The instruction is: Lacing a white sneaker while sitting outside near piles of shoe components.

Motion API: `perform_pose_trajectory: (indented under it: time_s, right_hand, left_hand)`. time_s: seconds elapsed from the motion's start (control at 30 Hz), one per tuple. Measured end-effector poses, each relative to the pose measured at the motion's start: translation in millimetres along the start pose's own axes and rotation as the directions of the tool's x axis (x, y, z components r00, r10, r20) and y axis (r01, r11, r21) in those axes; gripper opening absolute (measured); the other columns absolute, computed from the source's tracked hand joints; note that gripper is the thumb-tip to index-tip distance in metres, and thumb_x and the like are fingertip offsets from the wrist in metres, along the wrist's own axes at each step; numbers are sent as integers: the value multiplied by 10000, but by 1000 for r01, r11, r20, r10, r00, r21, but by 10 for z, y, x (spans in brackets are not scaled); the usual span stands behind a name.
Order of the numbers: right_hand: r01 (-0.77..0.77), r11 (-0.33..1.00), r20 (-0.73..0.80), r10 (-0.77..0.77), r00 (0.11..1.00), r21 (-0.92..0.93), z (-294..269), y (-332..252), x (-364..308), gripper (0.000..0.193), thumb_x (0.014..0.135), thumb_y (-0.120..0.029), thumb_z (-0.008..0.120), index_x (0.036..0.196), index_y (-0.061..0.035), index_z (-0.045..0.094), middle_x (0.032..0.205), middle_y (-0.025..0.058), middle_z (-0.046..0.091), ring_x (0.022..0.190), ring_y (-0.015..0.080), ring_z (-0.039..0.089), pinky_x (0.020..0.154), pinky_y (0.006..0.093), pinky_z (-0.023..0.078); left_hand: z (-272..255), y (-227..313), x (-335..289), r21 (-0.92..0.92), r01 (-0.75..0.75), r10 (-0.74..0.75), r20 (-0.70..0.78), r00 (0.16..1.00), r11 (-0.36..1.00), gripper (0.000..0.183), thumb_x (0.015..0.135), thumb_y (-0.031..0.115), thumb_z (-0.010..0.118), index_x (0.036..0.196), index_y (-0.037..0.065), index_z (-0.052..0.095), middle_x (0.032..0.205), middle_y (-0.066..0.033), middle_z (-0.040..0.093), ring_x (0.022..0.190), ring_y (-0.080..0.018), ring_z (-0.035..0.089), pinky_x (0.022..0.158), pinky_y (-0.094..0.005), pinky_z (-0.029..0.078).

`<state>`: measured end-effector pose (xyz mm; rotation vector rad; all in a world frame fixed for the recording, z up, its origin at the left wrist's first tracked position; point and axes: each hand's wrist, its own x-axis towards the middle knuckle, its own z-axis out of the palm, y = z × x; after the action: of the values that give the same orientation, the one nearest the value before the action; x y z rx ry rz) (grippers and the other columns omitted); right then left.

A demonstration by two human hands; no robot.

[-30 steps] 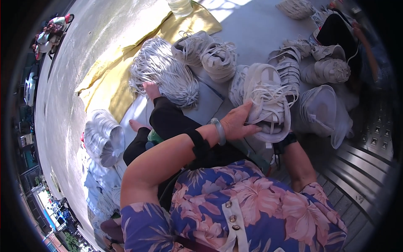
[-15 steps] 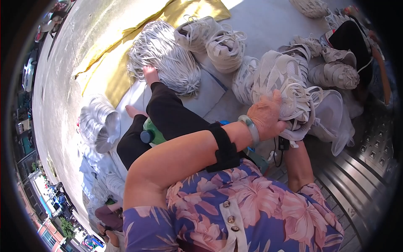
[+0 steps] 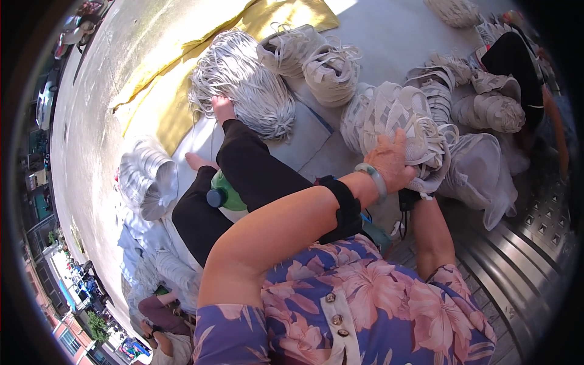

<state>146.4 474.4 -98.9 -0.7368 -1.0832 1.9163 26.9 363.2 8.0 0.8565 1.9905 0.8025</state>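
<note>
My left hand (image 3: 390, 163) reaches across to the right and grips the near side of a nested stack of white mesh shoe uppers (image 3: 426, 140) with loose white laces. Its thumb and fingers press against the end upper; a pale bangle circles that wrist. My right forearm (image 3: 433, 234) rises toward the same stack from below, but my right hand is hidden behind it. Right beside the stack hangs a translucent white plastic bag (image 3: 483, 176). Beyond it, two more bundles of nested shoe uppers (image 3: 328, 73) rest on the pale ground sheet.
A large bundle of white laces (image 3: 249, 85) lies by my bare foot, near a yellow sheet (image 3: 155, 106). A green bottle (image 3: 226, 191) is between my legs. More upper stacks (image 3: 146, 176) lie left. Metal slats (image 3: 511, 243) run at right; another person (image 3: 161, 322) sits lower left.
My left forearm and elbow have shifted right, and the hand has slid slightly along the upper stack. The stack has tilted a little. The whole view has moved slightly.
</note>
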Motion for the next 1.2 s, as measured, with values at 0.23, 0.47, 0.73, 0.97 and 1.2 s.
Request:
perform_pose_trajectory:
  time_s: [0.23, 0.47, 0.73, 0.97, 1.2]
  right_hand:
    - [-284, 786, 235, 181, 955, 549, 1017, 795, 125, 551, 896, -388, 373, 1344, -75, 305, 1375, 152, 329, 1251, 299, 340, 1032, 462, 301]
    - [-490, 709, 473, 246, 846, 507, 874, 1208, 45, 583, 883, -415, 381, 1350, -77, 293, 1383, 148, 315, 1262, 299, 318, 1032, 463, 292]
    - [-585, 739, 610, 304, 732, 334, 442, 1552, 298, 620, 870, -446, 389, 1357, -80, 279, 1392, 144, 298, 1274, 298, 292, 1033, 463, 282]
    - [-609, 779, 641, 392, 659, 149, -103, 1682, 533, 652, 857, -474, 397, 1363, -82, 267, 1400, 140, 284, 1284, 298, 269, 1033, 463, 272]
    - [-636, 771, 671, 495, 553, -44, -341, 1793, 604, 685, 845, -501, 405, 1369, -84, 255, 1409, 137, 270, 1295, 298, 246, 1033, 463, 263]
  left_hand:
    - [328, 50, 70, -38, -172, 173, 32, 984, 984, 830, 674, 182, 603, 1369, 12, 180, 1192, -331, 345, 1006, -460, 489, 877, -405, 415]
    - [385, -408, 219, -34, -82, 75, -170, 983, 996, 787, 697, 134, 553, 1376, 13, 173, 1257, -344, 312, 1113, -446, 429, 938, -398, 376]
    - [172, -989, 595, -131, 28, -60, -245, 968, 991, 675, 734, 154, 515, 1337, 11, 248, 1199, -288, 447, 1167, -416, 403, 996, -406, 320]
    - [-17, -796, 504, -296, -136, 95, -148, 984, 945, 727, 751, 204, 616, 1338, -23, 252, 1279, -256, 392, 1215, -359, 382, 1017, -358, 294]
    - [-19, -909, 656, -342, -213, 74, -378, 923, 915, 656, 758, 137, 619, 1320, 40, 294, 1232, -225, 423, 1171, -361, 422, 969, -380, 350]
